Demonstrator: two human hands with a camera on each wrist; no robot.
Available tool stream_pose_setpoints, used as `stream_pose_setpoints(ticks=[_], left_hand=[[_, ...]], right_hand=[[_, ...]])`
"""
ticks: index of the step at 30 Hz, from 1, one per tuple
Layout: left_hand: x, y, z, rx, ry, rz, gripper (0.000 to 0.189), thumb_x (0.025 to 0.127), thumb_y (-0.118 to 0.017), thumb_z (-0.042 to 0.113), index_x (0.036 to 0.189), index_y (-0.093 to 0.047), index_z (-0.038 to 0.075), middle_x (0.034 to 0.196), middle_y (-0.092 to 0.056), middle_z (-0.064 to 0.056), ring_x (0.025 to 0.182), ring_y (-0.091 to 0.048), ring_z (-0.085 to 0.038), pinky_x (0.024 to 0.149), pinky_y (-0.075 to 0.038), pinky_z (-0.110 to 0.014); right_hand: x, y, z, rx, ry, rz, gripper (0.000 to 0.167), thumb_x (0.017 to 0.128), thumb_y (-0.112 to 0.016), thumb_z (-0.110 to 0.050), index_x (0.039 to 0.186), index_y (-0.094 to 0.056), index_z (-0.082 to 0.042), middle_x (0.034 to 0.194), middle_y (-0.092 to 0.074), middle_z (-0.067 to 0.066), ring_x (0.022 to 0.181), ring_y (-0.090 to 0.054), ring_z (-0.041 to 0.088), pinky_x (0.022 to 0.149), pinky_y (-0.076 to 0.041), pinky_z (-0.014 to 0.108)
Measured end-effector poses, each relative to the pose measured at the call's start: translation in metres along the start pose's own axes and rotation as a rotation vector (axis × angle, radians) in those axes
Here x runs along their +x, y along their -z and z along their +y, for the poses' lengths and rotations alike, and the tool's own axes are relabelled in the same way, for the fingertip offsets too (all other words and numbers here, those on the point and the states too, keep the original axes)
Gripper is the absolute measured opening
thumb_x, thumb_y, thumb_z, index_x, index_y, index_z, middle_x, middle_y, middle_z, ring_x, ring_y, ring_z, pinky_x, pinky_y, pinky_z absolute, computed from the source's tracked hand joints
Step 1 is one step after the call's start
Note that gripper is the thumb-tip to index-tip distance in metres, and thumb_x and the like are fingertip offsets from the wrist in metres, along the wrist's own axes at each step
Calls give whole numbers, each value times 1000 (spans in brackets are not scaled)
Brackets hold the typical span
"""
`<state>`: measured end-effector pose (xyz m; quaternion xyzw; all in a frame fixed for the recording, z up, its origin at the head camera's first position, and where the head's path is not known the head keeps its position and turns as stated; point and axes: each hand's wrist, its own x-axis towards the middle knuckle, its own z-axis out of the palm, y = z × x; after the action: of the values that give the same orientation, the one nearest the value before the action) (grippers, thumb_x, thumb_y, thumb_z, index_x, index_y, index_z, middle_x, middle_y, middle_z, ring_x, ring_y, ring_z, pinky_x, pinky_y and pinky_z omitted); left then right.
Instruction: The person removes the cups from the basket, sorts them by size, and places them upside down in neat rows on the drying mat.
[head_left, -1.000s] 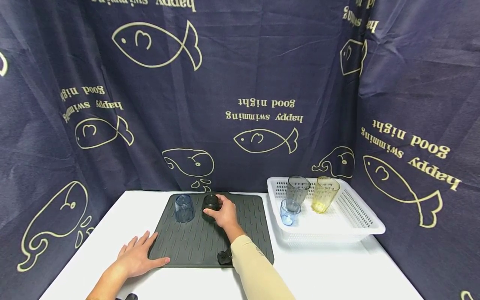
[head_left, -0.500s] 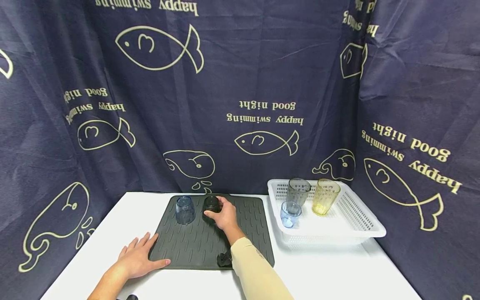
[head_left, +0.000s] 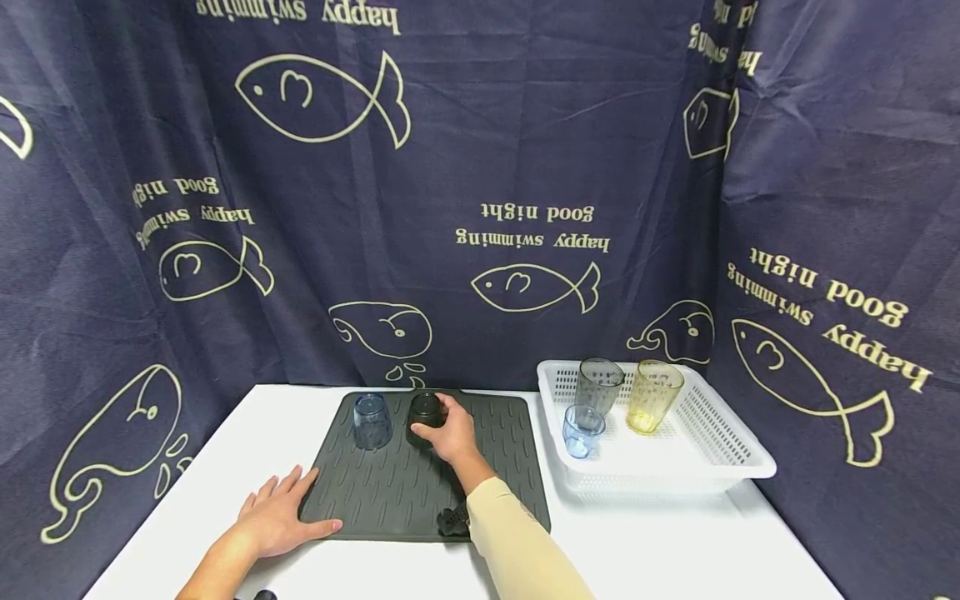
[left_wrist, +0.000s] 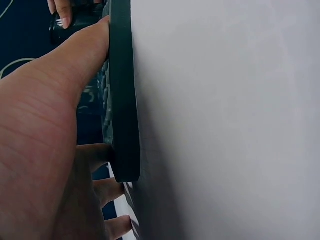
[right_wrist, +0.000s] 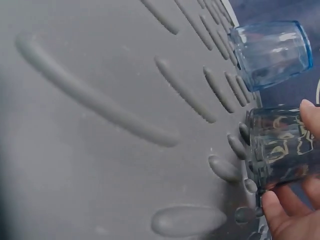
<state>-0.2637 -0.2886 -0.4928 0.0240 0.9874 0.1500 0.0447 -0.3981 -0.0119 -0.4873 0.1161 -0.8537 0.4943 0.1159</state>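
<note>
My right hand (head_left: 454,429) grips a dark grey glass (head_left: 422,421) that stands upside down on the dark grey ribbed mat (head_left: 390,496). In the right wrist view the thumb and fingers are around this glass (right_wrist: 277,150), its rim at the mat. Left of it, an upturned blue glass (head_left: 372,423) stands apart on the same mat. My left hand (head_left: 273,517) rests at the mat's front left corner, fingers spread, thumb on the front edge. The left wrist view shows its thumb (left_wrist: 75,60) along the mat's edge (left_wrist: 124,100).
A white perforated basket (head_left: 738,467) stands right of the mat on the white table (head_left: 630,550). Inside it are a grey glass (head_left: 600,387), a yellow glass (head_left: 654,398) and a small light blue glass (head_left: 583,432). A navy curtain (head_left: 450,167) hangs behind the table.
Both hands and the glasses keep their places on the mat. Only the head view has shifted slightly, so the scene sits a little lower.
</note>
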Motion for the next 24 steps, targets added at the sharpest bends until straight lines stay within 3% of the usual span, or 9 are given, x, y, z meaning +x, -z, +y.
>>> stream_pose_setpoints(ticks=[7,24], left_hand=[[2,0,-1,-15,10,1,113,79,-68,77,154,-39,-2,159,-31,-36,141,-23,-70,109,-17,-84],[0,-2,-1,-6,-12,21,109,81,-69,74,153,-40,-2,157,-32,-38,139,-25,-71,108,-19,-84]], right_hand=[[-4,4,0,18,-13,-12,71,82,-88,-26,141,-56,-4,127,-70,14,117,-68,33,99,-56,46],[-33,27,15,240,-54,-60,66,86,-84,-21,142,-56,0,144,-60,20,128,-61,40,100,-57,45]])
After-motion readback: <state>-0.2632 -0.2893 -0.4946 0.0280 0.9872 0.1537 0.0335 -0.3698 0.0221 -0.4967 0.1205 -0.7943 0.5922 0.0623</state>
